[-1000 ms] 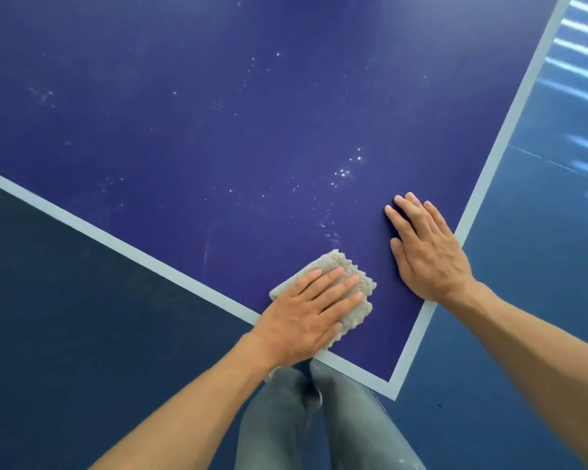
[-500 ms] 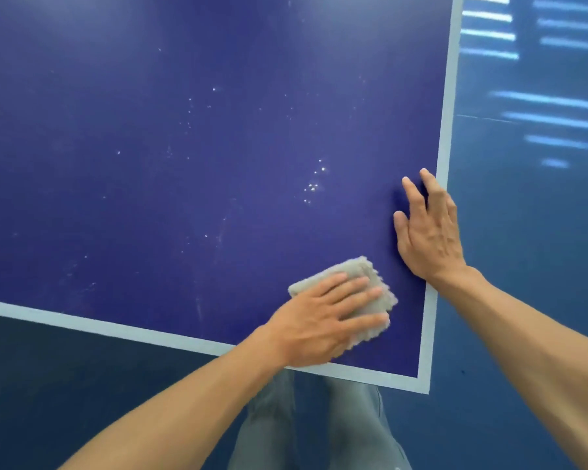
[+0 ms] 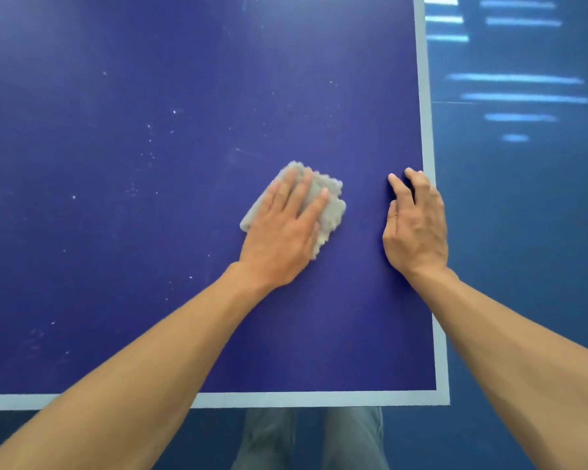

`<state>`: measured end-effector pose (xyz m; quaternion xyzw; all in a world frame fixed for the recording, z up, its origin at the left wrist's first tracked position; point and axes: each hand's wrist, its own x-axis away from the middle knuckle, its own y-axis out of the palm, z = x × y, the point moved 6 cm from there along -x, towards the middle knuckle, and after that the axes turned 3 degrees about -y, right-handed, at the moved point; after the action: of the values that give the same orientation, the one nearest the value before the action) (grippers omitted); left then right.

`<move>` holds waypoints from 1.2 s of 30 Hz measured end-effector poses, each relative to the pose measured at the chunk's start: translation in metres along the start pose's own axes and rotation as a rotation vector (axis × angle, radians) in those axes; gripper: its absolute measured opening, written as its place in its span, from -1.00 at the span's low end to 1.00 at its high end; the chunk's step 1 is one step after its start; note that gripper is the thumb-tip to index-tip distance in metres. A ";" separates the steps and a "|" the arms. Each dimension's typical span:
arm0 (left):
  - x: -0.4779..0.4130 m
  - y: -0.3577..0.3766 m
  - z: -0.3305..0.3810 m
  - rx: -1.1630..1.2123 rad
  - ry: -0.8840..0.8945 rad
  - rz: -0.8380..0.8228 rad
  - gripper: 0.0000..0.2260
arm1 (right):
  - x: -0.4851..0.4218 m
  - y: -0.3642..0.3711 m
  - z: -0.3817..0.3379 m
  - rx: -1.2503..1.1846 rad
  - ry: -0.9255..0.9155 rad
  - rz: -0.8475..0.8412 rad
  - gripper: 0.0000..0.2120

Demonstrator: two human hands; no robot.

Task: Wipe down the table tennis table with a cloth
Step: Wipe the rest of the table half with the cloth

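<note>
Left hand (image 3: 282, 232) flat, fingers straight, pressing grey cloth (image 3: 331, 205) onto blue worktop (image 3: 133, 249). Right hand (image 3: 416, 228) at cloth's 3 o'clock, apart, palm down, holding nothing, touching white edge line (image 3: 427, 130).

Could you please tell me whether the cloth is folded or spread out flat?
Folded: the cloth is a small, thick pad, barely larger than the left hand pressing flat on it.

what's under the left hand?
A grey cloth, pressed flat on the table by the left hand. The cloth's middle and the table beneath it are covered, so any dust there cannot be seen.
</note>
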<state>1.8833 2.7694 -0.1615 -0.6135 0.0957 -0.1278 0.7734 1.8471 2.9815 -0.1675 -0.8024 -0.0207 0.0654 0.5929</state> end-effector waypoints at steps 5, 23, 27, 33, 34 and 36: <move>0.011 0.000 0.061 0.028 0.552 -0.111 -0.55 | -0.001 -0.009 -0.002 -0.011 0.008 -0.004 -0.58; -0.104 -0.010 0.026 -0.052 0.190 -0.079 -0.49 | -0.053 -0.024 0.007 -0.079 0.041 0.137 -0.70; -0.170 -0.025 -0.089 -0.073 -0.307 -0.055 -0.46 | -0.133 -0.008 -0.005 -0.062 0.103 0.004 -0.59; -0.200 -0.039 -0.162 -0.105 -0.644 -0.015 -0.46 | -0.147 0.005 -0.002 0.056 0.130 -0.036 -0.50; -0.206 -0.037 -0.148 -0.107 -0.625 0.015 -0.46 | -0.148 0.005 -0.002 0.058 0.128 -0.029 -0.50; -0.226 -0.030 -0.103 -0.133 -0.430 0.013 -0.46 | -0.150 0.005 -0.004 0.054 0.128 -0.030 -0.50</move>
<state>1.6355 2.7389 -0.1578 -0.6756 -0.0593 0.0174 0.7347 1.6987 2.9600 -0.1593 -0.7883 0.0073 0.0055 0.6153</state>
